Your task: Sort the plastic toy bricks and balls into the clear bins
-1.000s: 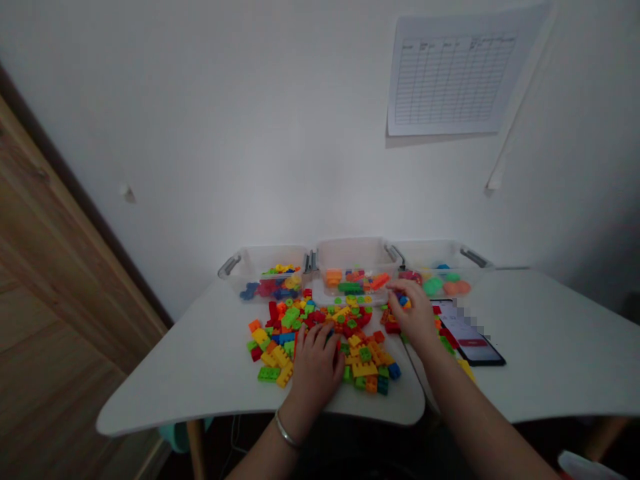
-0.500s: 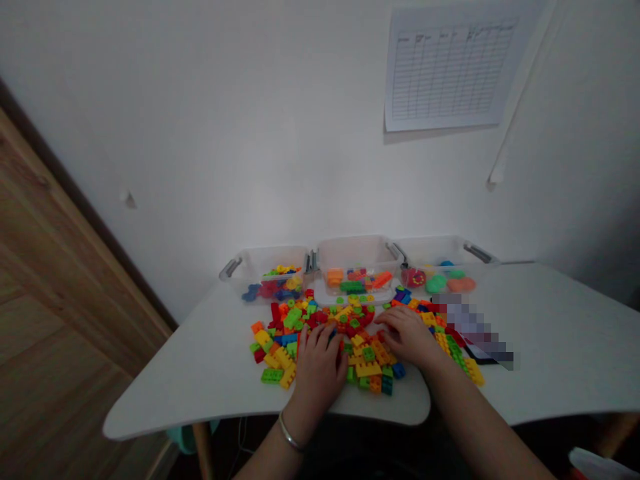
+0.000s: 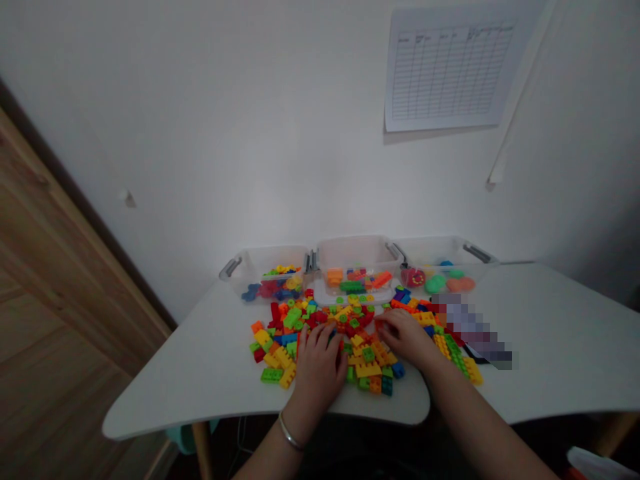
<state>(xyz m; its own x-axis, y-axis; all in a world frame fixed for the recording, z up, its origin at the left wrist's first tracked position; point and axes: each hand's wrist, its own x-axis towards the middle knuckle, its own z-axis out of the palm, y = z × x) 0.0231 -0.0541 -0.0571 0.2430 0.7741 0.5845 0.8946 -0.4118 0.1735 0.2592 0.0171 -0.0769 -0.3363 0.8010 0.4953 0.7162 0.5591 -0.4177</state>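
Note:
A heap of toy building blocks (image 3: 367, 369) in yellow, green, orange, red and blue lies spread on the white table (image 3: 190, 380). My left hand (image 3: 321, 367), with a bangle at the wrist, rests palm down over the heap, fingers bent. Orange-red edges show on both sides of its fingers, but what lies under the palm is hidden. At the heap's right side, my right hand (image 3: 407, 337) has its thumb and fingertips closed on an orange building block (image 3: 380, 327), partly covered by the fingers.
Three clear bins stand against the wall: the left bin (image 3: 250, 260), middle bin (image 3: 350, 250) and right bin (image 3: 435, 250), each holding coloured pieces. Rows of joined blocks (image 3: 453, 350) lie to the right beside a pixelated object (image 3: 475, 333). A printed sheet (image 3: 450, 73) hangs above.
My right hand has closed its thumb and fingers on an orange block, shifting only slightly. My left hand stays where it was.

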